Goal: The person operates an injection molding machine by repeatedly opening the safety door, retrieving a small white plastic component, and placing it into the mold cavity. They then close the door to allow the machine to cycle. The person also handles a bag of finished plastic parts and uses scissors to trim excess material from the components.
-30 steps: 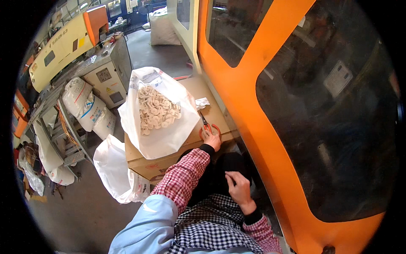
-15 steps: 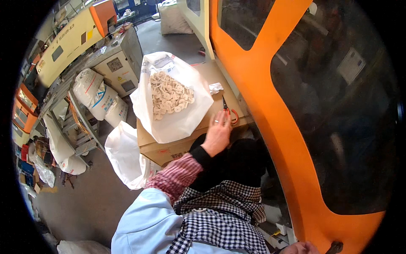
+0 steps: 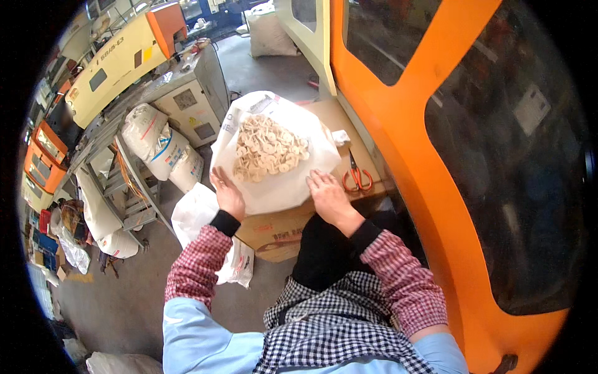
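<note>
A white woven bag point(image 3: 274, 198), its mouth wide, sits on a cardboard box point(image 3: 274, 234). Inside it lies a heap of small cream-coloured parts point(image 3: 271, 149) with round discs and stems. My left hand point(image 3: 228, 194) rests against the bag's near left side, fingers stretched out. On the near right edge of the bag lies my right hand point(image 3: 330, 196), its fingers extended and slightly apart. Scissors point(image 3: 357, 177) with orange-red handles lie on the box just right of that hand, untouched. The thumbs are hard to make out.
Close on the right stands an orange machine door point(image 3: 398, 137) with dark windows. Another white bag point(image 3: 196, 209) stands on the floor left of the box. Stacked full sacks point(image 3: 168, 153) and a metal step frame point(image 3: 140, 212) are farther left.
My right hand has come up from the machine door's lower corner to the bag's right edge. My left hand has left the scissors and moved left to the bag's left side.
</note>
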### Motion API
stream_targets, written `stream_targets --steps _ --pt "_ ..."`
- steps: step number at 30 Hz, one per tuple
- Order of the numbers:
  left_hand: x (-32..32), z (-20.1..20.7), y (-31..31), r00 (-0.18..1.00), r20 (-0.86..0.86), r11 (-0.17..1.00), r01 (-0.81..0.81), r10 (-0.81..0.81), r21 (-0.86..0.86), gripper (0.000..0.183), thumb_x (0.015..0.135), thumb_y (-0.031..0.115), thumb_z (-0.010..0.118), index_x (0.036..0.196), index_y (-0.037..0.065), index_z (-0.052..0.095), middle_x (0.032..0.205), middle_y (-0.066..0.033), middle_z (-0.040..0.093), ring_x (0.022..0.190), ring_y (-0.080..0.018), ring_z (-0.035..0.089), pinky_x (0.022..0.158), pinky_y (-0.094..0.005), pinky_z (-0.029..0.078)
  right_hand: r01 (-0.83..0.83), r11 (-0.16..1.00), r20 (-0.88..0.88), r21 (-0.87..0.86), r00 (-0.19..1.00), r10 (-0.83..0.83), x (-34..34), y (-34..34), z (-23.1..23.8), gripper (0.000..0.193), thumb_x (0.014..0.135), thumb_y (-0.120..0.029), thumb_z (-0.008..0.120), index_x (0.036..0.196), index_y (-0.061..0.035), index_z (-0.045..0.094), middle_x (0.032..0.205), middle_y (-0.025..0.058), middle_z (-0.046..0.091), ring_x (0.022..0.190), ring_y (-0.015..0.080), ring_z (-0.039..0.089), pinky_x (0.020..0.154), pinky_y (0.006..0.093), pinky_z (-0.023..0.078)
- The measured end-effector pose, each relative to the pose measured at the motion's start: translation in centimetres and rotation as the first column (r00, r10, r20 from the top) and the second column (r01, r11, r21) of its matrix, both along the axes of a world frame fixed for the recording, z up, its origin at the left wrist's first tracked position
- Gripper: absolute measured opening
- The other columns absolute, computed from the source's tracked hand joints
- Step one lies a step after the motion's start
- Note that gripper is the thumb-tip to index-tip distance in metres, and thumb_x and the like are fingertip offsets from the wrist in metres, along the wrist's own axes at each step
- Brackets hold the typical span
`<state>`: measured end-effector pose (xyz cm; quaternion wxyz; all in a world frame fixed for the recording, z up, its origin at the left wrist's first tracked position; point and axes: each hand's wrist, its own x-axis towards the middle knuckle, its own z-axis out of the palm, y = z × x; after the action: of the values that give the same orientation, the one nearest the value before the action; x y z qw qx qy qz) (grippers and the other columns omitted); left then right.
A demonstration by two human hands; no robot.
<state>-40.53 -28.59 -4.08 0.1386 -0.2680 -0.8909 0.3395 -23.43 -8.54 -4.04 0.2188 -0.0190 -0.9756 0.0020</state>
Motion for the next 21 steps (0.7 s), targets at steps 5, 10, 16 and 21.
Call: stream_targets --steps 5,10,16,21 --pt "-0.8 -1.5 0.8 0.896 -0.046 0.888 0.445 -0.443 0.116 0.056 0.086 0.029 0.045 0.131 -0.003 0.040 0.144 -0.0200 0.024 0.137 -0.0337 0.010 0.110 -0.0544 0.001 -0.044 0.998 -0.052 0.054 0.998 0.047 -7.3 1.7 -5.9 0.035 0.084 -0.023 0.048 0.110 -0.0009 0.058 0.121 0.0134 0.052 0.116 0.0268 0.045 0.102 0.0459 0.027" --pt "-0.6 0.3 -0.6 0.983 0.182 0.996 0.054 -0.040 -0.072 0.050 0.088 0.030 0.042 0.126 -0.001 0.048 0.143 -0.0260 0.021 0.136 -0.0339 0.013 0.110 -0.0534 -0.002 0.045 0.994 0.402 0.101 0.912 -0.082 -7.3 1.6 -8.0 0.037 0.089 -0.036 0.047 0.099 -0.0057 0.066 0.109 0.0088 0.061 0.109 0.0252 0.048 0.102 0.0495 0.024" --pt "4.8 2.2 2.3 0.903 0.099 0.895 0.390 -0.417 0.219 0.047 0.080 0.022 0.049 0.119 -0.003 0.053 0.135 -0.0293 0.034 0.132 -0.0403 0.023 0.109 -0.0558 0.001 -0.058 0.997 0.296 0.060 0.955 0.038 -5.6 0.9 -5.1 0.033 0.087 -0.028 0.047 0.099 -0.0023 0.062 0.103 0.0117 0.060 0.109 0.0255 0.050 0.098 0.0464 0.032" --pt "10.4 0.0 5.8 0.703 0.047 0.639 0.614 -0.710 0.463 0.047 0.077 0.015 0.047 0.119 -0.004 0.052 0.136 -0.0303 0.032 0.134 -0.0395 0.020 0.109 -0.0568 0.001 0.064 0.998 0.027 -0.022 0.998 -0.063 2.3 -1.6 2.1 0.024 0.079 -0.018 0.052 0.091 -0.0004 0.063 0.094 0.0131 0.061 0.093 0.0262 0.059 0.090 0.0389 0.043"
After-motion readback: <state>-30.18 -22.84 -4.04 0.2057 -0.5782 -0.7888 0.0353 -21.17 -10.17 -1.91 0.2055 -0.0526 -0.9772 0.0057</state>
